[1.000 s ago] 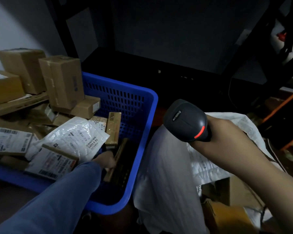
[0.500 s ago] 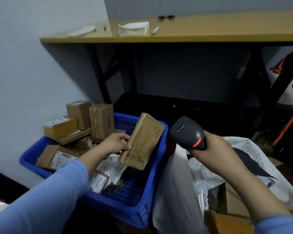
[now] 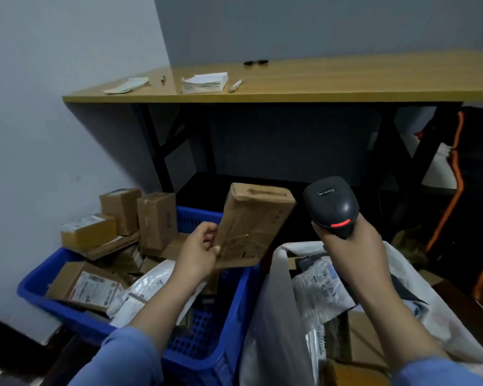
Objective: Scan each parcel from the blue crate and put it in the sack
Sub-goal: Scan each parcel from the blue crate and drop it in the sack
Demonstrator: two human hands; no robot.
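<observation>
My left hand [image 3: 200, 253] is pinching the parcel [image 3: 255, 222] by its lower edge, upright over the crate [image 3: 241, 291]; my right hand [image 3: 353, 246] is gripping the scanner [image 3: 331, 203] above the sack [image 3: 271, 302]. I'm judging it light, flat, stiff cardboard; an edge pinch is serving well.

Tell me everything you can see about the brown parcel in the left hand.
The brown parcel is a flat, oblong cardboard packet, creased, with a folded flap at its top. It stands nearly upright, leaning slightly right, above the far right corner of the blue crate. The left hand pinches its lower left edge. No white label shows on this side. The barcode scanner is beside it, apart.
</observation>
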